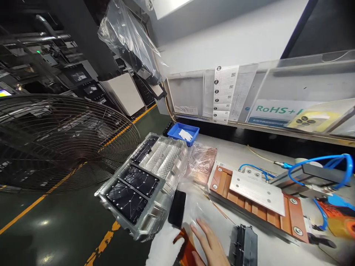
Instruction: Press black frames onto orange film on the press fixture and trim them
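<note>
My left hand (164, 246), in a white glove, is at the bottom of the view with its fingers curled on an amber, see-through film-like piece (187, 252). Part of that piece runs out of the frame. My bare right hand (210, 244) lies just right of it, fingers spread over the bench; its thumb is close to the amber piece, and I cannot tell if they touch. Ahead of the hands lies a black phone (177, 207). To the right of my right hand is a black ribbed plastic part (244, 244).
A clear plastic tray (173, 157) with black panels overhangs the bench's left edge, near a large fan (69, 147). Behind are a blue bin (181, 127) with a white glove and a bagged copper-coloured block (203, 164). A brown fixture (257, 201) with blue air hoses (346, 166) stands right.
</note>
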Available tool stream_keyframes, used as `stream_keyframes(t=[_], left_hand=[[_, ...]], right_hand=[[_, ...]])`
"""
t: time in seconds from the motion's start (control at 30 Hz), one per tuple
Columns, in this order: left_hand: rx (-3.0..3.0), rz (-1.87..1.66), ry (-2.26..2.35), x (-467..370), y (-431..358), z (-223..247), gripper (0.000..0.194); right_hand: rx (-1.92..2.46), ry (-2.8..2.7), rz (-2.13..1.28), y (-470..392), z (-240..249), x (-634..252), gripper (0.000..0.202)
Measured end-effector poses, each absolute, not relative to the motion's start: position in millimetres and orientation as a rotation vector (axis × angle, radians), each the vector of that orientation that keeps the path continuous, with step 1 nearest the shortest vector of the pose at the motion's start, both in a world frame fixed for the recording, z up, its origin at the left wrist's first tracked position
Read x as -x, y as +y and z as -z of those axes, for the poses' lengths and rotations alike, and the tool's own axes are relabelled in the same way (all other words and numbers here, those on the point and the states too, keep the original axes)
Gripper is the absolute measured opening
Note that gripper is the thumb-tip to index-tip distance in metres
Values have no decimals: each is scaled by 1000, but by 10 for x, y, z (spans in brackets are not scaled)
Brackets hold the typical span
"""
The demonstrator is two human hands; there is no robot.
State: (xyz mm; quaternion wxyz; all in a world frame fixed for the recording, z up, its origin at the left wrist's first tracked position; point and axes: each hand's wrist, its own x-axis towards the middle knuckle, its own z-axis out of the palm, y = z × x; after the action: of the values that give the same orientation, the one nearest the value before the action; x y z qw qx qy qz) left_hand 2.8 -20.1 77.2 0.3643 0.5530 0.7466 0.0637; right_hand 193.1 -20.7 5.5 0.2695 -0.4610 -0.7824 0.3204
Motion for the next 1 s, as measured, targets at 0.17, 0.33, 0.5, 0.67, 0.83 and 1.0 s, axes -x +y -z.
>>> stream_keyframes(t=[0.17,0.33,0.5,0.67,0.83,1.0], left_hand=[[-1817,-212,1738,-189,0,-1162,22],[-1200,-765,1588,-287,63,-1157,67],[-819,-809,1179,-407,86,-1049,78],[-755,-556,1332,-574,39,-907,59],[-1128,-451,1383,-719,76,-1019,39],[-1634,-373,1329,-784,140,-1142,38]], right_hand=[[1048,-1833,-1073,127,-580,-2051,32],[1291,-1390,-1183,163,-755,-2287,21],[1423,-1023,-1213,126,-708,-2498,38],[1541,-929,-1039,129,-583,-2702,58],[1347,-1658,-550,93,-775,-2717,44],[985,-1984,-470,120,-1146,-2602,30]])
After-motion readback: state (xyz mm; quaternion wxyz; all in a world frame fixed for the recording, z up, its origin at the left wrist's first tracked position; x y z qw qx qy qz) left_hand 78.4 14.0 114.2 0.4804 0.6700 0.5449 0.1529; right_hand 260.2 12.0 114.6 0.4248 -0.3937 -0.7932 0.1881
